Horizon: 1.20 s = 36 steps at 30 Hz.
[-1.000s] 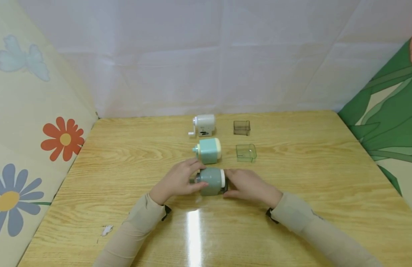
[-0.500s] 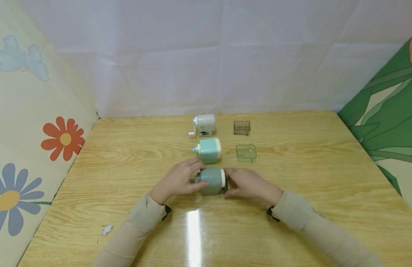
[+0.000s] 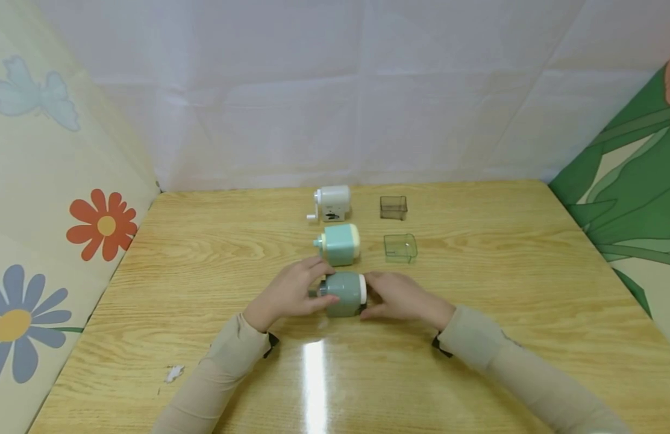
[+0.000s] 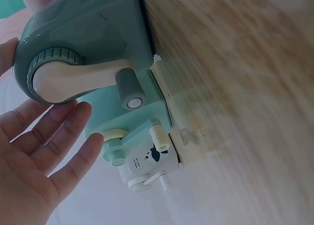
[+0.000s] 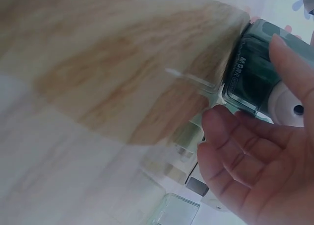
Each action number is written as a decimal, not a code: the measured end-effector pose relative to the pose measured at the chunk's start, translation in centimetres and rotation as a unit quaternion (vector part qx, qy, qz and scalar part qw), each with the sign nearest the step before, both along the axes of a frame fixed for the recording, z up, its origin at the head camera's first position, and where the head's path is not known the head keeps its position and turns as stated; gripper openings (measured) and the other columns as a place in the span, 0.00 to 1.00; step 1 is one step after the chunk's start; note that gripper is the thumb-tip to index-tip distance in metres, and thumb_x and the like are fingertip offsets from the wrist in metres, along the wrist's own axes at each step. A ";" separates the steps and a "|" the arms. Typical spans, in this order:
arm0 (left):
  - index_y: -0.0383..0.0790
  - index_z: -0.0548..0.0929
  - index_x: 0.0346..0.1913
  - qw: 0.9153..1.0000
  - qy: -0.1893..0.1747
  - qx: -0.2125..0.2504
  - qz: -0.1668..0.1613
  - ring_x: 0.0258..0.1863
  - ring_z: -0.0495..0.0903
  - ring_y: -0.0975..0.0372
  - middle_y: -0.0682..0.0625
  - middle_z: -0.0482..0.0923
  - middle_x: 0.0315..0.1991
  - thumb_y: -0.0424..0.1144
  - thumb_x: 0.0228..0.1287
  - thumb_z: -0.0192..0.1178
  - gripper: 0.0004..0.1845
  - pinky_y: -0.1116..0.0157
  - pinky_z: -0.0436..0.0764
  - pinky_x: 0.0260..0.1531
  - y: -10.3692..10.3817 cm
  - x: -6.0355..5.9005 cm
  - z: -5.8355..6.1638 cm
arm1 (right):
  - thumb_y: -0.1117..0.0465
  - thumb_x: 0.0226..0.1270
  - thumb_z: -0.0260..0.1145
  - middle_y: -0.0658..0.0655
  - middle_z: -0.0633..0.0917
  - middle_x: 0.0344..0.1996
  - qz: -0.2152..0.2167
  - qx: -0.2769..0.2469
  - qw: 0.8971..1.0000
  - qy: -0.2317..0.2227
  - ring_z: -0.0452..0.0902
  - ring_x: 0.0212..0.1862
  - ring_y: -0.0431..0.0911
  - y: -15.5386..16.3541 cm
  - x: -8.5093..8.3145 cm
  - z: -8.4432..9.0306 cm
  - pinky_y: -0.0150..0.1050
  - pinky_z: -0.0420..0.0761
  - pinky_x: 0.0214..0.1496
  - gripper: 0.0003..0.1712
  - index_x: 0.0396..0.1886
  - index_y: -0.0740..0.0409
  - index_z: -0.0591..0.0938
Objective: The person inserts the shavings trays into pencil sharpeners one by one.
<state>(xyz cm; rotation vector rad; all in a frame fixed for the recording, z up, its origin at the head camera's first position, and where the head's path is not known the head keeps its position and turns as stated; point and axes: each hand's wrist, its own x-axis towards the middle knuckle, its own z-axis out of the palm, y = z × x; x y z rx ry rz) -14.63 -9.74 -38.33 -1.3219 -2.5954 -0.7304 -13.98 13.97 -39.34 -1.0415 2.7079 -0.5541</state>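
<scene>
Since the earlier frame only the right hand [image 3: 397, 296] has closed against the dark drawer end of the grey-green pencil sharpener [image 3: 344, 294] on the tabletop [image 3: 476, 361], left hand [image 3: 288, 293] clasping its crank end; rigid, light, smooth plastic, best held by the body.

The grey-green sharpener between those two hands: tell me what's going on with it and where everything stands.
A person has both hands on the grey-green sharpener, which sits on the wooden table. The left hand holds its crank end, and the right hand is against its white front end. Behind it stand a light teal sharpener and a white sharpener in a row. Two clear shavings trays lie apart to their right.
</scene>
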 end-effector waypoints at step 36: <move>0.34 0.78 0.46 1.000 -0.020 -0.011 0.004 0.36 0.77 0.62 0.47 0.77 0.41 0.51 0.54 0.63 0.25 0.70 0.78 0.36 0.0 0.1 0.1 | 0.52 0.42 0.76 0.46 0.78 0.28 0.011 -0.092 0.988 -0.123 0.70 0.27 0.39 -0.3 -1.5 -0.5 0.31 0.74 0.26 0.30 0.44 0.59 0.75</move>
